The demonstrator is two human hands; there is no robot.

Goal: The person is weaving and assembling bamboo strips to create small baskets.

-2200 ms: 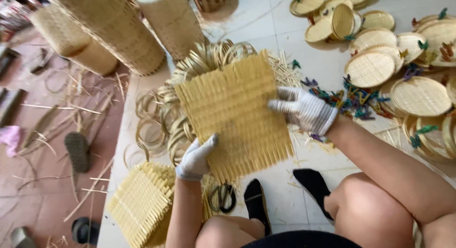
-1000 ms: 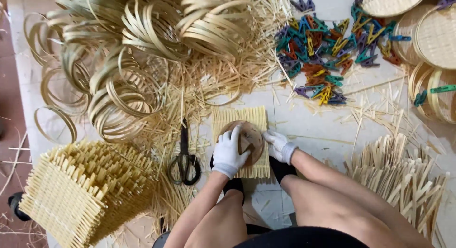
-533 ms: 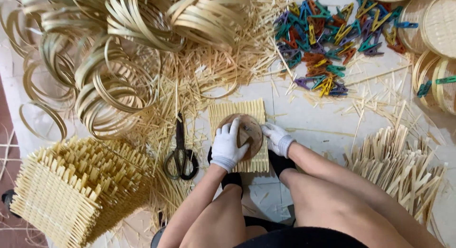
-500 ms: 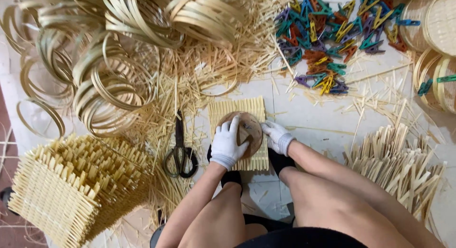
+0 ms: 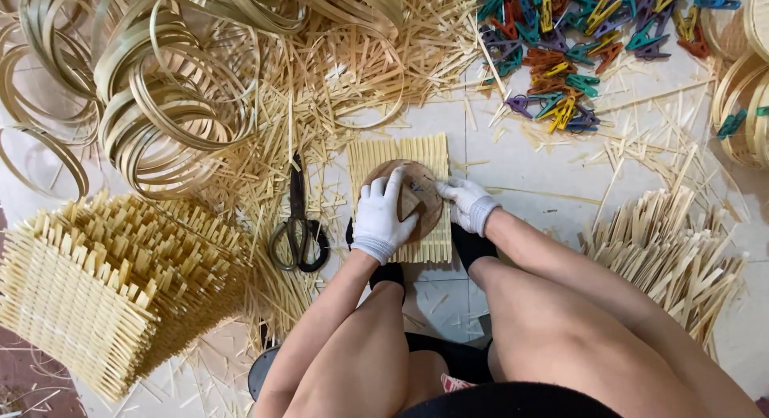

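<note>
A square woven bamboo mat (image 5: 398, 152) lies flat on the white tiled floor in front of my knees. A round brown wooden disc (image 5: 416, 184) rests on top of it. My left hand (image 5: 380, 218), in a white glove, presses flat on the disc's left side. My right hand (image 5: 466, 202), also gloved, touches the disc's right edge with fingers pinched; a small thing may be in them, but it is too small to tell.
Black scissors (image 5: 298, 226) lie just left of the mat. A stack of woven mats (image 5: 104, 290) sits at lower left, coiled bamboo hoops (image 5: 160, 90) at upper left, coloured clothespins (image 5: 577, 50) at upper right, and cut bamboo sticks (image 5: 673, 250) at right.
Earlier both hands held the mat up in the air; it now lies on the floor with the disc on it. Over the last second the hands barely shifted.
</note>
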